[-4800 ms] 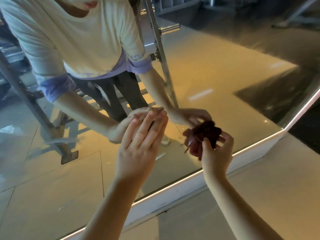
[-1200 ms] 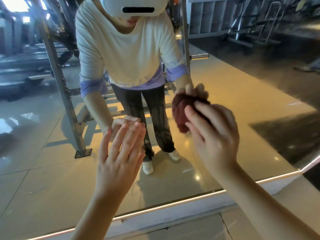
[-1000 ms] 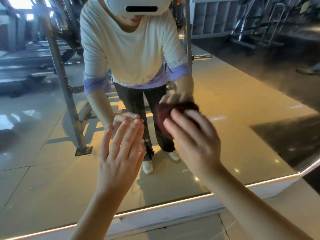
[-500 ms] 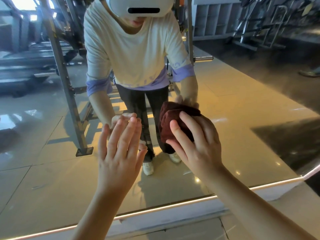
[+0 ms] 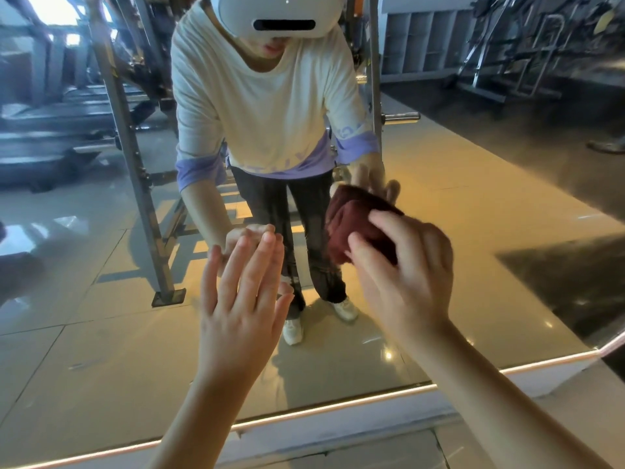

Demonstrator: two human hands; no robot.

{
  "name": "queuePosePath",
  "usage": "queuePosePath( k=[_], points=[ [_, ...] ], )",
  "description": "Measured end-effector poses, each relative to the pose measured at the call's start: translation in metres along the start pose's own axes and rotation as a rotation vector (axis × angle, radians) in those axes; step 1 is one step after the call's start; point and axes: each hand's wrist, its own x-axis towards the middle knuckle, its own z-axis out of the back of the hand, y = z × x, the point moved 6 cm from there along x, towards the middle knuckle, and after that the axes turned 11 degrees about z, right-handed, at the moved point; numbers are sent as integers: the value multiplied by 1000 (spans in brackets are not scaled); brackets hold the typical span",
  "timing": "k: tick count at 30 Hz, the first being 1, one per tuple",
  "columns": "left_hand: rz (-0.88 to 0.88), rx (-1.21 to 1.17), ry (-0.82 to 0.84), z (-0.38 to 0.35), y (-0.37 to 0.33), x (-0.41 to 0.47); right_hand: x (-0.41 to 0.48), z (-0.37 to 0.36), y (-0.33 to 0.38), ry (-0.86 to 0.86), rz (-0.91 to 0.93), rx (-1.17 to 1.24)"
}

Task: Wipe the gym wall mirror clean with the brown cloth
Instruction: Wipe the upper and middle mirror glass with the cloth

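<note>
The left hand (image 5: 241,299) is spread open, its fingers straight and close together, and its fingertips meet their own reflection on the mirror (image 5: 473,238), so it rests flat against the glass. Just to its right, the right hand (image 5: 406,275) grips the brown cloth (image 5: 355,228), which is bunched into a thick wad; the thumb and fingers curl round its near side, and the wad lies against the mirror at about the height of the left fingertips. The right hand is slightly blurred. The two hands are near each other but do not touch. In the glass, the person's reflection leans forward in a cream shirt with purple cuffs (image 5: 270,106), dark trousers and a white headset (image 5: 274,13), the reflected hands meeting the real ones. A grey steel rack upright (image 5: 132,157) stands reflected to the left, with more gym machines dim in the background. Along the bottom edge of the mirror runs a thin glowing strip (image 5: 331,406), then a white base board (image 5: 338,423), and below that the tiled floor (image 5: 338,455).
</note>
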Motion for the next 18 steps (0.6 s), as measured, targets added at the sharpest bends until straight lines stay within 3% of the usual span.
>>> queuePosePath(
  k=[5,9,13,18],
  points=[
    [6,10,10,-1,-1,-1,-8,3,-4,-53,-233,77],
    [-9,24,11,-1,-1,-2,-26,-5,22,121,-114,124],
    [-1,31,7,-2,0,-2,-8,0,4,82,-72,54],
    [4,21,14,-2,-1,-3,-18,6,-9,-12,-364,67]
  ],
)
